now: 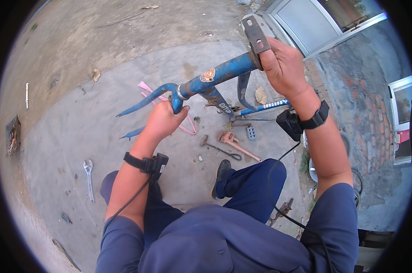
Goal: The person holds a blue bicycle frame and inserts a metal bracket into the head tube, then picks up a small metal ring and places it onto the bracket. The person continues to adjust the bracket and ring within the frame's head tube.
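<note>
A worn blue bicycle frame point(231, 69) is tilted in front of me, its head tube slanting up to the right. At the lower end of that tube sits a blue fork point(157, 94), its two prongs pointing left. My left hand point(163, 122) is closed round the fork's crown. At the tube's upper end, my right hand point(284, 66) grips a rusty slotted metal bracket point(255, 32), thumb against its lower part. The fingers behind the bracket are mostly hidden. Farther down, the frame's thinner blue tube point(265, 107) reaches toward the right.
On the concrete lie a hammer point(215, 147), a reddish pipe wrench point(235, 144), a grey pedal point(251, 133) and a pink strap point(188, 125). An adjustable wrench point(88, 179) lies left, beyond it an open box point(13, 136). A brick wall point(363, 104) stands right.
</note>
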Available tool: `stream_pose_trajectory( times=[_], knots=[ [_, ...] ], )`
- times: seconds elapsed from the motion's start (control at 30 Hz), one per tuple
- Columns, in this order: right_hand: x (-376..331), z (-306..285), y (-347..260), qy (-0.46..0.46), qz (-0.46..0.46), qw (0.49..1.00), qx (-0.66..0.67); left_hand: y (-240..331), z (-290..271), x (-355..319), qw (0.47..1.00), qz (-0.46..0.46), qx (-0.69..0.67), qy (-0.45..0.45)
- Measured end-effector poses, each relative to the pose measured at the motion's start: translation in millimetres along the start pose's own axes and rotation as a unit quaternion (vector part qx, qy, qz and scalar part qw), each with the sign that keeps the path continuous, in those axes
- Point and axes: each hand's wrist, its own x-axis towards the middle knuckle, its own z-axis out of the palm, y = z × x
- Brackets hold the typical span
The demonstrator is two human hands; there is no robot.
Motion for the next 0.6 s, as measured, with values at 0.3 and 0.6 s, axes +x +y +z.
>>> stream_pose_trajectory(
  times=[0.3,0.6],
  knots=[
    [-48.1,25.1,1.0,-0.014,0.075,0.975,0.208,-0.1,-5.1,0.4,0.999,-0.020,-0.003,-0.036],
    [-51.8,103.4,20.3,-0.058,0.221,0.900,0.372,-2.1,-7.1,-3.0,0.998,-0.033,-0.018,-0.041]
  ],
)
